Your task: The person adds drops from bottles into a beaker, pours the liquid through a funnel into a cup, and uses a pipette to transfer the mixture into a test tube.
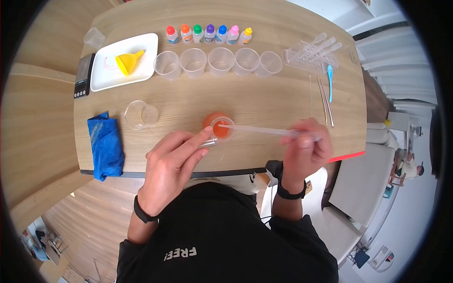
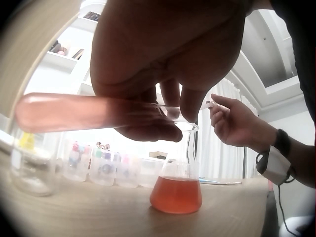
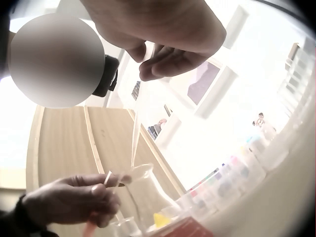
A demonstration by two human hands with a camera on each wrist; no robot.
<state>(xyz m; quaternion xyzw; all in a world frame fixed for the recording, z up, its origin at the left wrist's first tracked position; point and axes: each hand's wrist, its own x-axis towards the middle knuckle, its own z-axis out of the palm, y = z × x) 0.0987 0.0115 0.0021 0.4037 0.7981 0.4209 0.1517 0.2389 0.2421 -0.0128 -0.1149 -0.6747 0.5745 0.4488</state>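
Observation:
A conical flask (image 2: 178,195) with orange-red liquid in its base stands upright near the table's front edge. Beside its neck, my left hand (image 1: 170,158) grips a glass test tube (image 2: 64,112) between fingers and thumb. The tube lies tilted close to level in the left wrist view, and orange-pink colour shows through its glass. From the right, my right hand (image 1: 306,147) pinches a clear plastic dropper (image 1: 259,130). The dropper's thin tip overlaps the flask's mouth in the head view. My right fingers partly cover its bulb end.
Behind stand a row of plastic cups (image 1: 221,61) and several colour bottles (image 1: 210,35). At left are a glass beaker (image 1: 137,115), blue cloth (image 1: 106,146), scale (image 1: 84,75), and white tray (image 1: 99,82) with a yellow funnel (image 1: 126,63). A tube rack (image 1: 306,61) and blue spoon (image 1: 330,85) lie right.

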